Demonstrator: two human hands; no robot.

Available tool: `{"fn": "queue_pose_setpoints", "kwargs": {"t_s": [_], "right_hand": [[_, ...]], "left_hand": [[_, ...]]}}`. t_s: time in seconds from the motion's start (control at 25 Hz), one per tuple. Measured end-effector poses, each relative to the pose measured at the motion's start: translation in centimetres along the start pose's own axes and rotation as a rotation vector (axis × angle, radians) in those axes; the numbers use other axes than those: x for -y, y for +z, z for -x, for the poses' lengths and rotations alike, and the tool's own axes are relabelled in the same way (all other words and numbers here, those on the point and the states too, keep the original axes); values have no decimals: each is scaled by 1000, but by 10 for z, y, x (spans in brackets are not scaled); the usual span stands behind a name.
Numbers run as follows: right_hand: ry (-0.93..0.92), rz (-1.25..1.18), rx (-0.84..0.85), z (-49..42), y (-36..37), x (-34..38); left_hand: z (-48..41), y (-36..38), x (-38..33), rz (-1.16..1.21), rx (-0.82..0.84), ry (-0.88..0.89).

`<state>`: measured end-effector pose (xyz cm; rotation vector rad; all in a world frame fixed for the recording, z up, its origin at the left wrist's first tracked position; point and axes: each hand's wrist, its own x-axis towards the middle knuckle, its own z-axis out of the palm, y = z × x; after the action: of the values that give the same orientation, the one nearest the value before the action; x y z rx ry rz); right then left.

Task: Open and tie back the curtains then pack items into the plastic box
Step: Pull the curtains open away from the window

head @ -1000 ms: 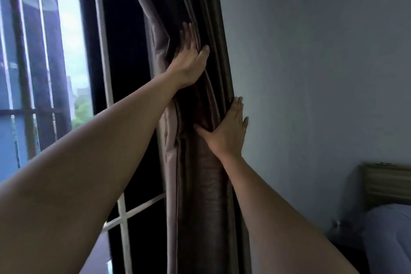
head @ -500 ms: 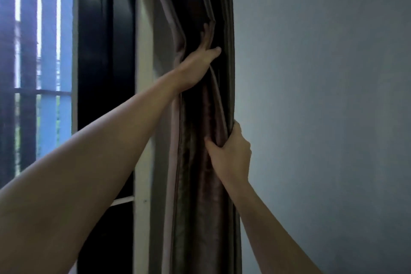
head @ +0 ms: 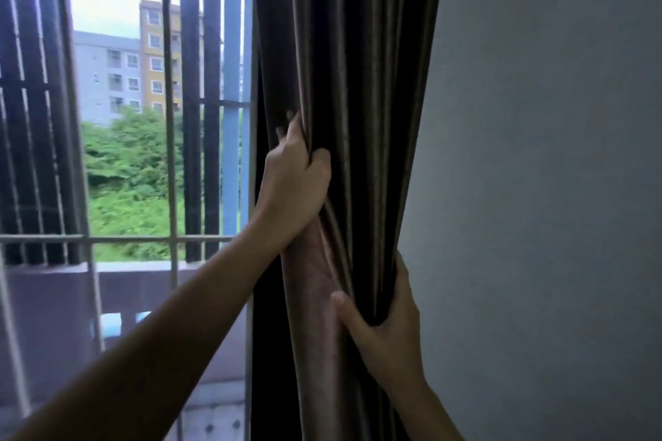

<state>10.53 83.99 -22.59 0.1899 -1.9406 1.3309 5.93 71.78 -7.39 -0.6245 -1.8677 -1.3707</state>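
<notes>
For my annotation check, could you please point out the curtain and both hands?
curtain (head: 361,82): head view, on the upper dark folds.
left hand (head: 292,186): head view, on its back, gripping folds.
right hand (head: 385,340): head view, on its back, clasping the bunch.

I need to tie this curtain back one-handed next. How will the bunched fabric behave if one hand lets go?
The curtain looks floppy: it hangs in soft folds and pinches in at the right hand. Its sheen hints it may be slippery, so folds under the left hand would probably spread out again.
</notes>
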Motion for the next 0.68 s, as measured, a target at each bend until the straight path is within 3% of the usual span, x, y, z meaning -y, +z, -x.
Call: {"fn": "queue_pose_setpoints", "kwargs": {"t_s": [0.12, 0.32, 0.52, 0.68], "right_hand": [[0, -4, -11, 5, 4, -7], [-39, 70, -6, 6, 16, -17], [-61, 80, -56, 20, 30, -27], [-78, 72, 14, 31, 56, -31]], "left_hand": [[35, -11, 30, -37, 54, -123], [82, -38, 82, -138, 149, -103], [109, -68, 123, -261, 108, -120], [115, -80, 133, -253, 15, -122]]}}
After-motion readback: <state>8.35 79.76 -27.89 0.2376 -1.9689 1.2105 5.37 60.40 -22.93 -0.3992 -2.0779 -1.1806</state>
